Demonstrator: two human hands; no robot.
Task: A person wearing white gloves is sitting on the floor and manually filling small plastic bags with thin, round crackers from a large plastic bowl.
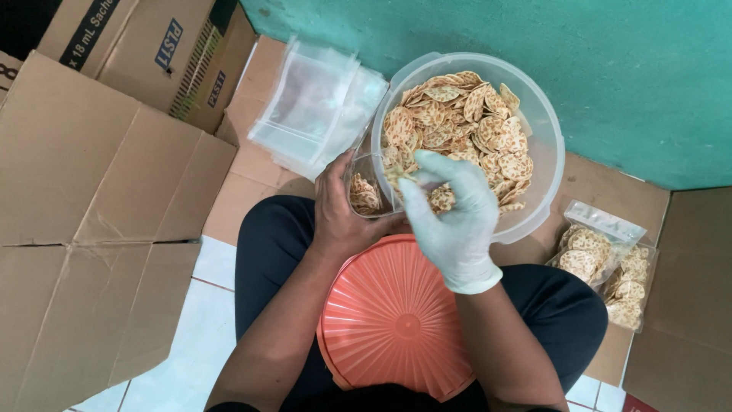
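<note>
Around us lie flattened cardboard boxes (pixel 99 191), a stack of empty clear bags (pixel 313 107) and filled cracker bags (pixel 606 263); a ribbed orange lid (pixel 393 320) rests on our lap. Our bare left hand (pixel 343 214) grips a clear plastic pouch (pixel 366 191) at the translucent tub's (pixel 545 145) rim, while our gloved right hand (pixel 450 210) pinches thin, speckled round crackers (pixel 457 122) above it.

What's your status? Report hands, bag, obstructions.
Left hand grips open clear bag. Gloved right hand pinches crackers over it. Cracker tub alongside; nothing blocking.
</note>
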